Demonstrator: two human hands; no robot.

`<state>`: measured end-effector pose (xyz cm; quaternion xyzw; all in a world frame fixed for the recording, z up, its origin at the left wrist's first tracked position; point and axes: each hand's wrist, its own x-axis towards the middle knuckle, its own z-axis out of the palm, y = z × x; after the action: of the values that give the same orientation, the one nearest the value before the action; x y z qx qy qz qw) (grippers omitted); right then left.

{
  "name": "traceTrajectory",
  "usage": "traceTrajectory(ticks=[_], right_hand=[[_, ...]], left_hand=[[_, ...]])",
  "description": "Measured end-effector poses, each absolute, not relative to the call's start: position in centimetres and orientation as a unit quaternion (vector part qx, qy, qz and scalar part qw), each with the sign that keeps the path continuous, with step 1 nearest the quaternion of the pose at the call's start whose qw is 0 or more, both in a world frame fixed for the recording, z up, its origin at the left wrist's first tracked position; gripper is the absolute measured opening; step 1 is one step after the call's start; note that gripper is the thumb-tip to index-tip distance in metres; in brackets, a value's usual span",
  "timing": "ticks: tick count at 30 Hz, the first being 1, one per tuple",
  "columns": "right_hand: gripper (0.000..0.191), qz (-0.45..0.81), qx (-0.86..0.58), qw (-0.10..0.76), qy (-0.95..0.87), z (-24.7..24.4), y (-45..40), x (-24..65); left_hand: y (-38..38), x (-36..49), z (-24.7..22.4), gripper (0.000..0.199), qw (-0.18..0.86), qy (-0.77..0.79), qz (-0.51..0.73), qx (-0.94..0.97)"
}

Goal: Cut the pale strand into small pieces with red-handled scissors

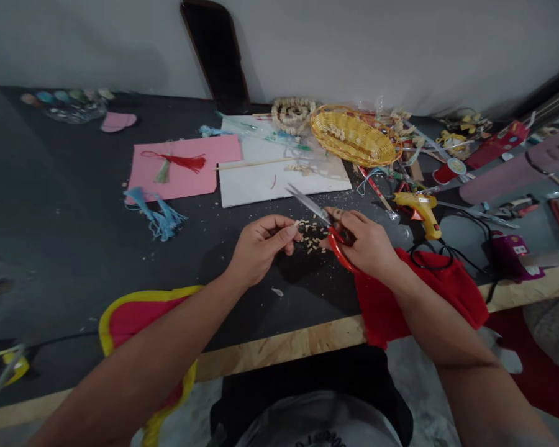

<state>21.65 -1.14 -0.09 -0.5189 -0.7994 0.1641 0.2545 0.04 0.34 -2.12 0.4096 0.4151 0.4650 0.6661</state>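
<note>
My left hand [265, 244] is pinched shut on a small pale piece [297, 224], too small to make out clearly. In my right hand [361, 239] are scissors [341, 248] with red handles, their metal blades pointing up and left, above the lower edge of a white board [256, 186]. Several short pale pieces [314, 242] lie scattered on the dark tabletop [205, 261] between my hands. A thin stick [256, 164] and a small red strand [274, 181] rest on the board.
Behind is a yellow woven basket [354, 139] beside a beaded coil [293, 115]. Right: yellow glue gun [422, 208], red cloth [386, 304], pink bottle [503, 174]. Left: pink paper [140, 167], blue tassels [161, 220]. A phone [217, 56] leans against the wall.
</note>
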Motion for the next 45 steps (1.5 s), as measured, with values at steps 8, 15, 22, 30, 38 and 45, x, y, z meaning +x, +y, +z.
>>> traceTrajectory(ticks=[8,15,22,30,38,45], right_hand=[[0.046,0.173,-0.495,0.248,-0.815,-0.2,-1.2,21.6],[0.047,0.16,-0.488,0.206,-0.833,-0.1,-1.4,21.5],[0.043,0.161,-0.505,0.26,-0.807,-0.2,-1.2,21.6],[0.05,0.158,-0.518,0.265,-0.798,-0.5,-0.8,21.8],[0.047,0.176,-0.506,0.271,-0.8,-0.2,-0.8,21.8],[0.058,0.159,-0.475,0.216,-0.838,-0.2,-1.2,21.5]], left_hand=[[0.3,0.2,-2.0,0.029,0.673,0.414,0.469,0.395],[0.6,0.2,-1.8,0.027,0.684,0.4,0.5,0.35],[0.6,0.3,-1.5,0.025,0.685,0.421,0.5,0.322],[0.7,0.3,-2.0,0.025,0.668,0.404,0.523,0.342],[0.7,0.3,-2.0,0.024,0.673,0.402,0.518,0.343],[0.7,0.3,-2.6,0.024,0.653,0.415,0.528,0.351]])
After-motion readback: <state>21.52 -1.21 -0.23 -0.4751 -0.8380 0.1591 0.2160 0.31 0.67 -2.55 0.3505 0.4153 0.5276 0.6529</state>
